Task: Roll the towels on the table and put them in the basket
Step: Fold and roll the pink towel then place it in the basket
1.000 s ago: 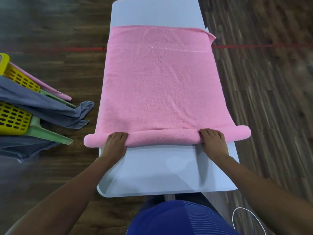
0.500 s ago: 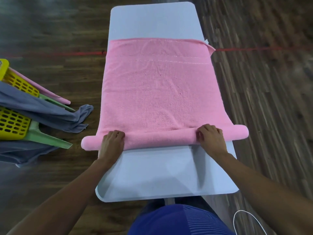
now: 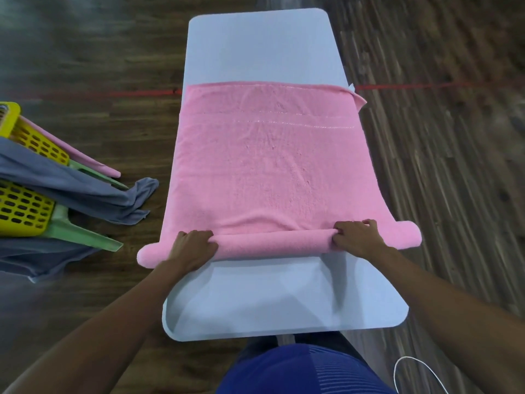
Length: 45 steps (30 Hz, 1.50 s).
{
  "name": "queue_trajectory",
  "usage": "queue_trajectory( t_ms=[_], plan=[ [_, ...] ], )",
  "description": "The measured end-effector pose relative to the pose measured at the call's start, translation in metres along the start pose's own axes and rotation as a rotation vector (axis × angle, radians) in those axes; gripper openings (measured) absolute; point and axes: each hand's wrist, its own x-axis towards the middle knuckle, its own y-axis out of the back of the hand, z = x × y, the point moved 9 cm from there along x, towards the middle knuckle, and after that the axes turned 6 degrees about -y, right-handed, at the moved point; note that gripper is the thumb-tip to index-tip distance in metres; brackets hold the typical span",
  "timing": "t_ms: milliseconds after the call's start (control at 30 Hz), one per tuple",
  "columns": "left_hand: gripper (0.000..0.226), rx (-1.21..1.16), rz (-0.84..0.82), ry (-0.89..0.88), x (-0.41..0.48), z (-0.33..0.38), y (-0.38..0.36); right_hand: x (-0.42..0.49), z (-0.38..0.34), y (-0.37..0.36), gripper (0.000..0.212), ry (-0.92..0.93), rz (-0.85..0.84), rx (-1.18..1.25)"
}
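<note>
Nearest me, the bare front of the counter (image 3: 284, 302) lies just ahead of the person's blue-clad waist. Past it, both hands are on the rolled near edge of the pink towel (image 3: 270, 172). The left hand (image 3: 193, 248) sits toward 9 o'clock and the right hand (image 3: 356, 237) toward 3 o'clock. Each has its fingers curled over the roll (image 3: 272, 245) and grips it. A second ago those fingers lay flatter on top; now they dig in, and the cloth bunches at each grip. The ends of the roll stick out past both sides of the counter.

Beyond the hands, the flat stretch of towel is shorter than it was. Its far hem has slid toward the person, baring more counter at 12 o'clock. I judge the rolling under way, with most of the length left to take up. The towel is all on the counter, none of it near the basket. The yellow basket (image 3: 25, 206) stands on the floor at 9 o'clock, well apart, with a grey cloth (image 3: 71, 189) draped over it.
</note>
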Motion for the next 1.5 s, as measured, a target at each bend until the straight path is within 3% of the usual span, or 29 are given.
queue_trajectory(
  t_ms=[67,133,200,267,333,400,533,667,733,833,900,967,1100,1233,1367,1433,1500],
  plan=[
    [0.026,0.004,0.163,-0.001,0.0,-0.003,0.01,0.001,0.003,0.006,0.021,-0.01,0.088,0.017],
    [0.021,-0.006,0.331,0.004,-0.004,-0.004,0.021,-0.004,0.004,0.021,0.019,0.003,0.359,0.049],
    [0.021,-0.051,0.387,-0.021,-0.009,0.001,0.023,-0.012,0.001,0.023,0.02,0.051,0.474,0.118],
    [0.034,-0.056,0.341,-0.091,-0.013,0.01,0.013,-0.012,-0.002,0.004,0.03,0.091,0.357,0.122],
    [0.052,-0.014,0.24,-0.128,-0.018,0.013,-0.004,-0.013,0.001,-0.018,0.056,0.109,0.229,0.043],
    [0.059,0.004,0.179,-0.107,-0.019,0.01,-0.012,-0.015,0.004,-0.027,0.068,0.108,0.193,-0.024],
    [0.039,0.014,0.132,-0.073,-0.011,0.009,-0.001,-0.012,0.001,-0.012,0.044,0.053,0.176,-0.063],
    [0.035,-0.187,-0.171,-0.004,-0.006,-0.007,-0.012,-0.01,0.008,-0.012,0.04,-0.032,-0.122,0.115],
    [0.036,-0.274,-0.179,-0.007,-0.003,-0.013,-0.01,-0.008,0.013,-0.006,0.042,-0.042,-0.05,0.155],
    [0.036,-0.125,0.115,-0.049,0.001,-0.013,0.014,-0.012,0.014,0.014,0.028,0.01,0.357,0.07],
    [0.026,-0.066,0.28,-0.074,-0.003,-0.004,0.025,-0.021,0.006,0.015,0.021,0.082,0.485,0.086],
    [0.032,-0.04,0.283,-0.133,-0.01,0.007,0.017,-0.026,-0.002,0.001,0.034,0.14,0.449,0.056],
    [0.063,0.062,0.092,-0.183,-0.016,0.009,-0.014,-0.029,0.0,-0.032,0.066,0.132,0.324,-0.031],
    [0.045,0.074,0.033,-0.158,-0.012,0.012,-0.004,-0.031,0.0,-0.023,0.042,0.085,0.313,-0.011],
    [0.05,-0.142,-0.193,-0.1,-0.011,0.004,-0.014,-0.022,0.005,-0.024,0.034,0.045,0.037,0.016],
    [0.051,-0.159,-0.057,-0.116,-0.008,0.002,-0.004,-0.018,0.015,-0.015,0.04,-0.01,0.086,0.064],
    [0.043,-0.081,0.224,-0.136,-0.009,0.004,0.016,-0.02,0.018,0.003,0.034,-0.017,0.345,0.058]
  ],
)
